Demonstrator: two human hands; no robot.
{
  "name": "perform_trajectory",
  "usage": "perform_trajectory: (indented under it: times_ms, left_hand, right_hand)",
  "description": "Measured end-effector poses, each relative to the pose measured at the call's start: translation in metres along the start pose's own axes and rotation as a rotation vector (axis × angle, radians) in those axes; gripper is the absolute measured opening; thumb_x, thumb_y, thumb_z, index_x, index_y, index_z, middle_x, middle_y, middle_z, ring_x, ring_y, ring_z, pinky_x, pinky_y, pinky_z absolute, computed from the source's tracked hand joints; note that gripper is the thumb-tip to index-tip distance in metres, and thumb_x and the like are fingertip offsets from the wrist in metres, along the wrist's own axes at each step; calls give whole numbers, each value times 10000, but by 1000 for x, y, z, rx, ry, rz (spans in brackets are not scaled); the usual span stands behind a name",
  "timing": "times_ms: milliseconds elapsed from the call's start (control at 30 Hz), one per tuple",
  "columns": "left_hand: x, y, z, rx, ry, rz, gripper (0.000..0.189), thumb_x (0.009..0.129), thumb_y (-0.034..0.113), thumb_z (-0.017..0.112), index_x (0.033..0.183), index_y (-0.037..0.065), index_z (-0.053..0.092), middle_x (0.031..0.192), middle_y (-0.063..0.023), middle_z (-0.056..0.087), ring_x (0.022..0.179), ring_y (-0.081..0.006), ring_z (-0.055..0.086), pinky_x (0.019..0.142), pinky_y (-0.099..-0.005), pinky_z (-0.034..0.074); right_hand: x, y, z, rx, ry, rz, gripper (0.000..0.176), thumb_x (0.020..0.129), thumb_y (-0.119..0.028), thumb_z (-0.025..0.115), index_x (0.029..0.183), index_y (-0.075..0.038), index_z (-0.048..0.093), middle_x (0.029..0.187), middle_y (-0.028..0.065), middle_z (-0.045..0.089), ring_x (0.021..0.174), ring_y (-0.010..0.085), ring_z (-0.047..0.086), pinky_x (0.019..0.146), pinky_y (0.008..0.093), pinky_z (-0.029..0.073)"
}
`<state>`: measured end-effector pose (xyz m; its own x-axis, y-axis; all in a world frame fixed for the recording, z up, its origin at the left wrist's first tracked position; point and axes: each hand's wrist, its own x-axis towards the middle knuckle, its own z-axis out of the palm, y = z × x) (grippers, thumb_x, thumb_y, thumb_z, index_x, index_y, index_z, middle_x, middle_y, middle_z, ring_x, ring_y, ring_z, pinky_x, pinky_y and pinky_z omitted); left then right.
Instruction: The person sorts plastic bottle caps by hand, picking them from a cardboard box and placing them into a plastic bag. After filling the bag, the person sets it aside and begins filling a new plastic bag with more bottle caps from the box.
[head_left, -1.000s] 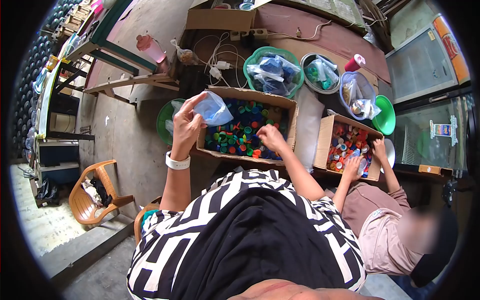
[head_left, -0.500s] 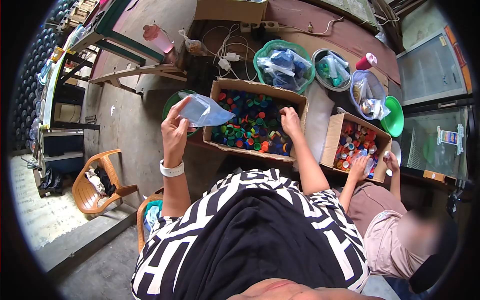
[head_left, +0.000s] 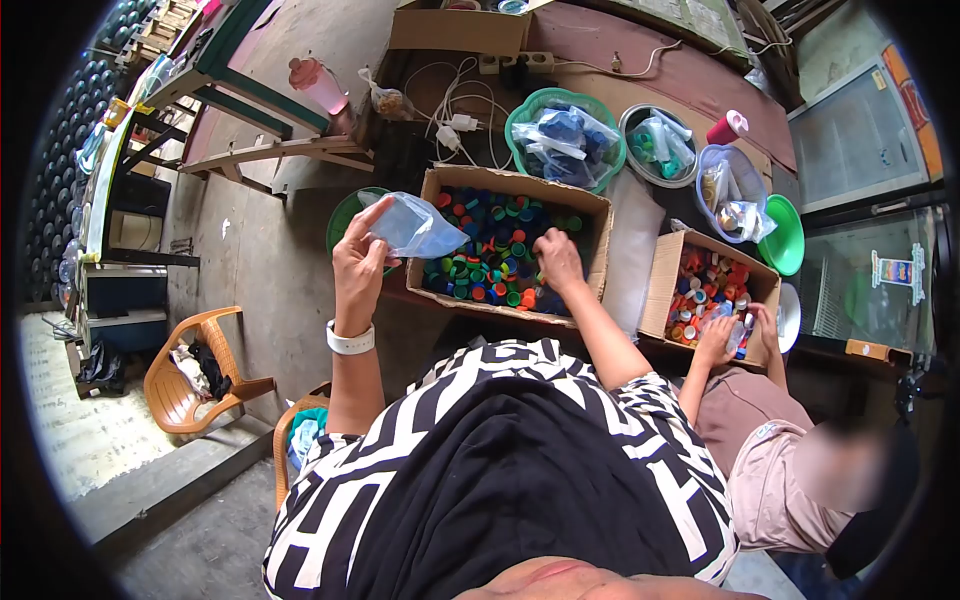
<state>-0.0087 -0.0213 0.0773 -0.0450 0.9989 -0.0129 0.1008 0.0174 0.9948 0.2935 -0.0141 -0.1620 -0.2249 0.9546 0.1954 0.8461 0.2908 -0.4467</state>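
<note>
My left hand is closed on the edge of a clear plastic bag, held up over the left side of a cardboard box. Bottle caps in blue, green, red and orange fill this box. Inside it, toward the right, my right hand is among the caps with its fingers curled. Whatever those fingertips hold, if anything, is too small to make out. A green basin sits partly behind my left hand.
At right, a co-worker's hands handle a clear bag over a second box of red, orange and white caps. Beyond stand a green basket of bagged caps, a metal bowl, a purple basket and a green bowl.
My right hand has moved left and slightly down within the caps. My left hand still holds the bag up in nearly the same place. The co-worker's hands have come closer together.
</note>
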Motion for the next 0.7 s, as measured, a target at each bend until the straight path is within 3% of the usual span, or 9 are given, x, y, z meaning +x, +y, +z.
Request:
perform_trajectory:
  times_ms: [100, 167, 233, 333, 433, 500, 533, 667, 700]
  left_hand:
    - [-1, 0, 2, -17, -14, 1, 529, 797, -106, 435, 1279, 54, 583, 1246, -55, 536, 673, -16, 510, 614, -162, 542]
    - [-1, 2, 3, 17, -19, 6, 487, 840, -44, 457, 1299, 75, 566, 927, 23, 583, 656, 4, 501, 635, -144, 511]
    - [-2, 2, 3, 20, -14, 6, 487, 839, -45, 453, 1298, 74, 568, 898, 29, 572, 654, 4, 498, 634, -145, 514]
    - [-4, 3, 2, 21, -2, 3, 489, 837, -47, 446, 1294, 72, 571, 872, 34, 564, 651, 6, 493, 631, -147, 520]
    - [-5, -1, 1, 28, 8, 2, 494, 830, -52, 443, 1291, 69, 574, 893, 30, 570, 653, 5, 493, 627, -149, 525]
    - [-6, -2, 2, 37, 7, 3, 497, 826, -55, 444, 1290, 67, 575, 910, 27, 573, 655, 3, 494, 626, -150, 527]
    - [-6, -2, 4, 35, -4, 6, 503, 820, -60, 443, 1289, 66, 575, 918, 26, 576, 657, 1, 496, 624, -150, 527]
    - [-1, -4, 9, 14, -54, 4, 509, 813, -64, 440, 1287, 62, 576, 948, 19, 581, 660, -2, 500, 622, -150, 527]
    - [0, -4, 11, 11, -60, 7, 509, 813, -64, 440, 1287, 62, 576, 948, 19, 581, 660, -2, 500, 622, -150, 527]
  right_hand:
    - [-4, -17, 2, -211, -137, 37, 95, 715, -108, 667, 810, -114, 662, 919, 121, 565, 906, 277, 569, 769, 375, 483]
    - [-6, -5, 21, -251, -132, 38, 116, 715, -139, 687, 824, -104, 667, 930, 126, 566, 920, 282, 569, 774, 388, 484]
    - [-4, -3, 24, -290, -130, 40, 148, 716, -169, 706, 838, -94, 672, 941, 131, 567, 933, 287, 569, 779, 401, 485]
    - [-1, -4, 14, -53, -148, 159, 165, 711, -169, 739, 793, -53, 656, 952, 149, 576, 931, 323, 582, 807, 425, 490]
    - [4, 4, 3, 388, -379, 437, 180, 798, -170, 712, 850, -19, 628, 963, 132, 610, 914, 281, 630, 809, 380, 524]
    - [-1, 7, -1, 1122, -362, 775, 173, 876, -161, 656, 933, -14, 586, 963, 95, 626, 905, 204, 651, 819, 313, 539]
    - [-5, 10, -5, 1326, -352, 781, 168, 903, -130, 620, 1004, -18, 544, 966, 65, 616, 932, 151, 635, 849, 282, 534]
    - [-14, 10, -15, 1464, -258, 798, 196, 864, -123, 644, 1004, -11, 563, 954, 78, 629, 864, 155, 644, 774, 271, 546]
    - [-14, 10, -21, 1232, -302, 751, 252, 842, -129, 656, 1042, -11, 557, 938, 82, 637, 844, 156, 641, 747, 279, 540]
